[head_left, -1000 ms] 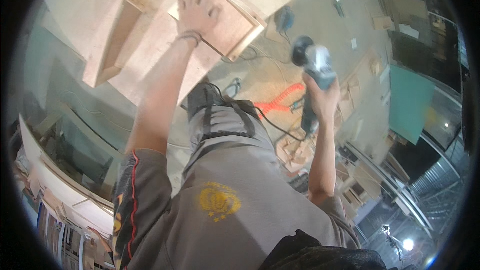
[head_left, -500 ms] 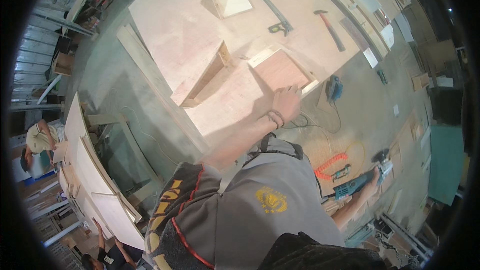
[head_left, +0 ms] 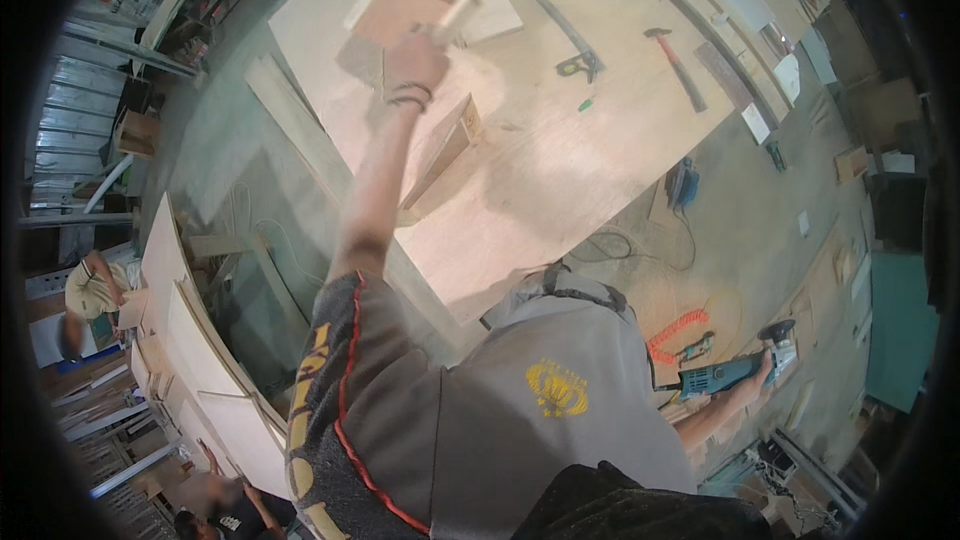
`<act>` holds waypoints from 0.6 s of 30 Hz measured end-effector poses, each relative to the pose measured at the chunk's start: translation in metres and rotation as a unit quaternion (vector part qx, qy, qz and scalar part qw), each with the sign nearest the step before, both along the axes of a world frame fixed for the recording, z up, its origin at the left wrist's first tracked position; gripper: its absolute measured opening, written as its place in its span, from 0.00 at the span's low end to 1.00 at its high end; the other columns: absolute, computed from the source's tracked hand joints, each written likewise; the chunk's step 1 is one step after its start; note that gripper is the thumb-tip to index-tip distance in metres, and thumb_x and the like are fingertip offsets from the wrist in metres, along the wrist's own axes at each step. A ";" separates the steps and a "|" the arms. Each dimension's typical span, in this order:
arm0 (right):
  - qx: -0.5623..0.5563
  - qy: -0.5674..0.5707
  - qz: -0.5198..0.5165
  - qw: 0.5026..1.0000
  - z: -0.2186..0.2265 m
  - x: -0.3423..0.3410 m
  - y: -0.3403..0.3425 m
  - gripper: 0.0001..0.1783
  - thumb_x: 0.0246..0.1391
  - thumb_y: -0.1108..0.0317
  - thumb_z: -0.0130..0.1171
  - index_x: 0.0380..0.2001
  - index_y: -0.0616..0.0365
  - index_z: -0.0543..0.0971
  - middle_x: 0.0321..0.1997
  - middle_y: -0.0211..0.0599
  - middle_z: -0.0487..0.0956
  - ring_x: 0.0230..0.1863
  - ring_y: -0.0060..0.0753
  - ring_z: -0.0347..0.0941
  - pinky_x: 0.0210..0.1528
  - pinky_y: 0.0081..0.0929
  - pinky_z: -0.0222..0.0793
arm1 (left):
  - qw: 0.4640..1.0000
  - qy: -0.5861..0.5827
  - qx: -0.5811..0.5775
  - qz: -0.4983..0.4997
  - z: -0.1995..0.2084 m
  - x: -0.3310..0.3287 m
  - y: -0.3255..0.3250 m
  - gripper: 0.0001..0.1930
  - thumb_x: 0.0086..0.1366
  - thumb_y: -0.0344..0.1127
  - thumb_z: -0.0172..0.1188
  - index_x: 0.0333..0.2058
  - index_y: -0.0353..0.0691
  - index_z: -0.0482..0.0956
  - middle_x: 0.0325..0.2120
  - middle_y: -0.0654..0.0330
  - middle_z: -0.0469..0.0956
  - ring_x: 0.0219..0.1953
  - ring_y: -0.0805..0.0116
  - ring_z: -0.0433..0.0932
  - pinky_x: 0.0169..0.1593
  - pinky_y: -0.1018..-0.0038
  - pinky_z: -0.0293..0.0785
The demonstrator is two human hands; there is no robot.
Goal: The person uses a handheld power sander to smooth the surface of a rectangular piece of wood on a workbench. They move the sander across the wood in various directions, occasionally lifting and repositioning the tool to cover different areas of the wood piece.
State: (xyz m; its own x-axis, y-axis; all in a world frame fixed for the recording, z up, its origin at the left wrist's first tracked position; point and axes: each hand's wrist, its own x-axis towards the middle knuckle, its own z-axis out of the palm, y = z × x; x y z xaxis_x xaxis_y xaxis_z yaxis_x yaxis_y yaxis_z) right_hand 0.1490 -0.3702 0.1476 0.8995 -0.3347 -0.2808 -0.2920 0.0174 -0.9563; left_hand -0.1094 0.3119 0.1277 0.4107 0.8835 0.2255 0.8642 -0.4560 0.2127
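Note:
My left hand (head_left: 416,62), somewhat blurred, grips the near edge of a shallow wooden box (head_left: 400,12) with a reddish-brown panel inside. It holds the box over the far left part of a plywood-topped table (head_left: 560,175). A second pale wooden box (head_left: 492,8) lies just behind and right of it, partly covered. Below my left wrist, a narrow wooden box (head_left: 445,155) stands on its edge, apart from the arm. Out to the right, my right hand (head_left: 762,377) is wrapped round a teal angle grinder (head_left: 722,374) whose disc faces away from me.
On the tabletop lie a combination square (head_left: 575,45), a red-handled hammer (head_left: 678,70) and a small green piece (head_left: 585,105). A blue power tool (head_left: 682,183) with its cord and a coiled red air hose (head_left: 680,332) are on the floor. Two people work by boards (head_left: 215,340) at left.
My left hand has carried the shallow box from the table's near right edge to its far left, past the narrow box. The right hand still holds the grinder; the small green piece now shows.

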 end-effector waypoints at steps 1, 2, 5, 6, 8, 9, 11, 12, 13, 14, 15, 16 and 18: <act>0.007 0.004 -0.004 1.000 0.001 -0.003 0.004 0.21 0.57 0.51 0.70 0.40 0.57 0.78 0.28 0.32 0.76 0.26 0.28 0.75 0.29 0.29 0.73 | 1.000 0.009 0.001 0.009 -0.019 -0.019 0.020 0.20 0.62 0.45 0.62 0.49 0.41 0.81 0.49 0.49 0.82 0.47 0.46 0.83 0.52 0.54 0.80; 0.003 0.016 0.014 1.000 0.006 -0.008 0.008 0.20 0.58 0.51 0.69 0.40 0.56 0.78 0.28 0.32 0.76 0.27 0.28 0.75 0.28 0.29 0.73 | 0.999 0.021 -0.010 0.030 -0.036 -0.039 0.032 0.19 0.61 0.44 0.62 0.48 0.40 0.82 0.49 0.48 0.82 0.48 0.46 0.83 0.52 0.55 0.80; -0.028 0.006 0.024 0.999 0.012 -0.010 0.012 0.21 0.58 0.50 0.68 0.40 0.56 0.77 0.28 0.34 0.77 0.26 0.28 0.75 0.27 0.29 0.72 | 0.993 0.054 -0.053 0.091 -0.079 -0.083 0.047 0.18 0.60 0.43 0.63 0.46 0.39 0.84 0.49 0.47 0.82 0.50 0.46 0.83 0.52 0.54 0.79; -0.024 0.011 0.034 0.999 0.011 -0.007 0.011 0.20 0.58 0.50 0.68 0.40 0.56 0.77 0.28 0.34 0.77 0.26 0.29 0.75 0.27 0.29 0.72 | 0.988 0.071 -0.073 0.112 -0.091 -0.100 0.045 0.19 0.61 0.43 0.62 0.46 0.39 0.84 0.49 0.47 0.82 0.50 0.46 0.83 0.53 0.54 0.79; -0.016 0.013 0.046 0.999 0.013 -0.002 0.008 0.20 0.59 0.51 0.67 0.39 0.56 0.77 0.28 0.34 0.77 0.26 0.29 0.76 0.27 0.29 0.72 | 0.981 0.084 -0.107 0.142 -0.105 -0.109 0.041 0.19 0.61 0.44 0.62 0.47 0.39 0.84 0.51 0.48 0.82 0.51 0.46 0.82 0.54 0.54 0.79; -0.015 0.011 0.050 0.999 0.012 -0.002 0.006 0.19 0.59 0.51 0.67 0.38 0.56 0.78 0.28 0.34 0.77 0.26 0.29 0.76 0.26 0.29 0.72 | 0.977 0.084 -0.122 0.156 -0.111 -0.113 0.039 0.20 0.61 0.45 0.62 0.47 0.39 0.84 0.51 0.48 0.81 0.51 0.46 0.82 0.55 0.54 0.78; -0.009 0.011 0.068 0.998 0.016 -0.001 0.019 0.19 0.59 0.51 0.67 0.38 0.56 0.78 0.27 0.35 0.77 0.25 0.29 0.75 0.26 0.29 0.72 | 0.978 0.062 -0.133 0.146 -0.120 -0.134 0.042 0.23 0.62 0.49 0.62 0.49 0.39 0.83 0.52 0.47 0.81 0.53 0.46 0.82 0.56 0.54 0.78; -0.001 0.010 0.081 0.997 0.012 0.003 0.025 0.19 0.59 0.51 0.67 0.38 0.56 0.78 0.26 0.34 0.77 0.25 0.29 0.75 0.26 0.29 0.72 | 0.984 0.039 -0.127 0.121 -0.121 -0.146 0.055 0.25 0.62 0.51 0.63 0.50 0.38 0.83 0.52 0.47 0.81 0.53 0.46 0.81 0.57 0.54 0.77; 0.002 0.007 0.092 0.996 0.011 0.007 0.027 0.19 0.59 0.50 0.67 0.38 0.56 0.78 0.26 0.34 0.76 0.25 0.29 0.75 0.26 0.29 0.72 | 0.988 0.014 -0.125 0.092 -0.126 -0.155 0.057 0.28 0.62 0.54 0.63 0.51 0.38 0.83 0.52 0.46 0.81 0.54 0.46 0.81 0.57 0.54 0.77; 0.000 0.001 0.094 0.996 0.012 0.007 0.025 0.19 0.59 0.50 0.67 0.38 0.56 0.78 0.26 0.34 0.76 0.24 0.29 0.75 0.26 0.28 0.71 | 0.989 -0.003 -0.124 0.084 -0.117 -0.143 0.046 0.30 0.61 0.57 0.64 0.52 0.38 0.83 0.52 0.45 0.81 0.54 0.46 0.81 0.58 0.55 0.77; -0.006 0.001 0.095 0.995 0.013 0.007 0.023 0.19 0.59 0.50 0.67 0.38 0.56 0.78 0.26 0.34 0.76 0.24 0.29 0.75 0.26 0.28 0.71 | 0.989 -0.021 -0.123 0.079 -0.105 -0.129 0.039 0.32 0.60 0.60 0.65 0.53 0.39 0.82 0.52 0.45 0.81 0.55 0.46 0.80 0.58 0.56 0.76; -0.007 -0.002 0.099 0.995 0.014 0.009 0.024 0.20 0.59 0.50 0.67 0.38 0.56 0.78 0.26 0.34 0.76 0.24 0.29 0.75 0.26 0.28 0.71 | 0.990 -0.040 -0.116 0.075 -0.082 -0.116 0.032 0.35 0.59 0.63 0.65 0.54 0.39 0.82 0.52 0.45 0.81 0.55 0.47 0.80 0.59 0.56 0.76; -0.009 -0.005 0.105 0.994 0.021 0.011 0.021 0.19 0.59 0.50 0.66 0.37 0.55 0.78 0.27 0.34 0.77 0.25 0.30 0.75 0.28 0.28 0.72 | 0.970 -0.016 -0.241 0.007 -0.050 -0.101 0.006 0.35 0.62 0.65 0.63 0.56 0.41 0.81 0.53 0.45 0.81 0.55 0.47 0.80 0.58 0.57 0.76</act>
State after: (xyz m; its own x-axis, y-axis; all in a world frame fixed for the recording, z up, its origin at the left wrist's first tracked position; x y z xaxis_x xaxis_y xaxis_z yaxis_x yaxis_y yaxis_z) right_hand 0.1600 -0.3487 0.1683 0.9526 -0.1448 -0.2677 -0.2785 -0.0602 -0.9585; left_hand -0.2102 0.3175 0.0774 0.3977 0.8946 -0.2037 0.8589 -0.2850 0.4254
